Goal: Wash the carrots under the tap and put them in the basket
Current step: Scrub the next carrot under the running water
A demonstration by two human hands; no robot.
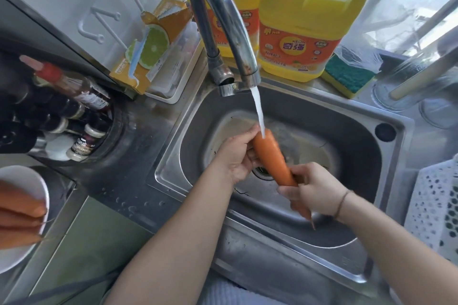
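I am holding the carrot (272,158) with both hands so the tap (223,20) water is hitting its thick end. My left hand (238,156) is gripping near the top, my right hand (314,190) is gripping the thin end

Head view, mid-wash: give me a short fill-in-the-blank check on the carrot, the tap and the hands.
1. The tap water lands on the ____ end of the long orange carrot.
2. The carrot is held over the stainless steel ____.
3. The right hand has its grip near the carrot's ____ end, while the left hand holds the other end.
4. More unwashed carrots lie on the round white ____ at left.

Missing words: thick; sink; thin; plate
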